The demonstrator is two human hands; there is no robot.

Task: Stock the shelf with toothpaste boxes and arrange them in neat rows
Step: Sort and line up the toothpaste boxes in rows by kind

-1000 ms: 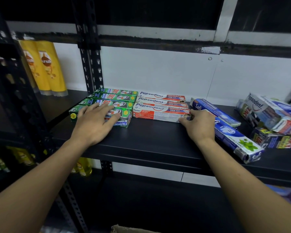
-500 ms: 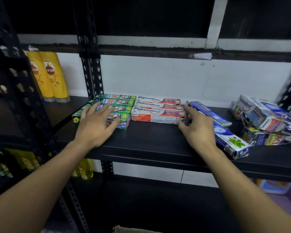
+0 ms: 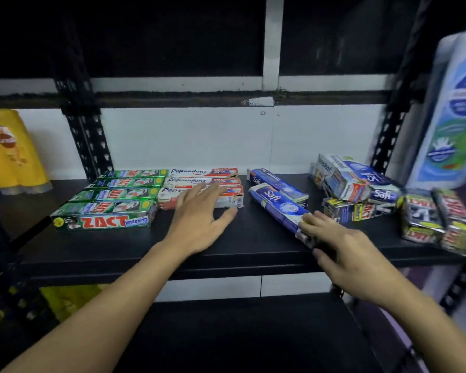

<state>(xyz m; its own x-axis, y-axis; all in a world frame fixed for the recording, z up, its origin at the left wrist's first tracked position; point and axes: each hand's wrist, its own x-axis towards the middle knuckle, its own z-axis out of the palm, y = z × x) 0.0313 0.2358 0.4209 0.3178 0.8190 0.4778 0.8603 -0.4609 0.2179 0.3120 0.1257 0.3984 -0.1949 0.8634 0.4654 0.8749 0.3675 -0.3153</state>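
Attention has been shifted rightward along the shelf (image 3: 119,251). The left hand (image 3: 199,219), laid on the green Zact boxes (image 3: 111,200) a moment ago, is now spread with straight fingers over the front of the Pepsodent boxes (image 3: 199,173); nothing is held by it. The right hand (image 3: 345,249) has been moved from the end of the Pepsodent row to the skewed front Safi box (image 3: 277,205), whose near end, at the shelf's front edge, is pinched between fingers and thumb. Both left-hand rows are judged squared, so the Safi pair is next to be straightened; the second Safi box (image 3: 277,181) lies just behind, also slanted. No bin or carton is used: all stock lies directly on the shelf board, with a loose heap of mixed boxes (image 3: 355,184) left unsorted towards the right end.
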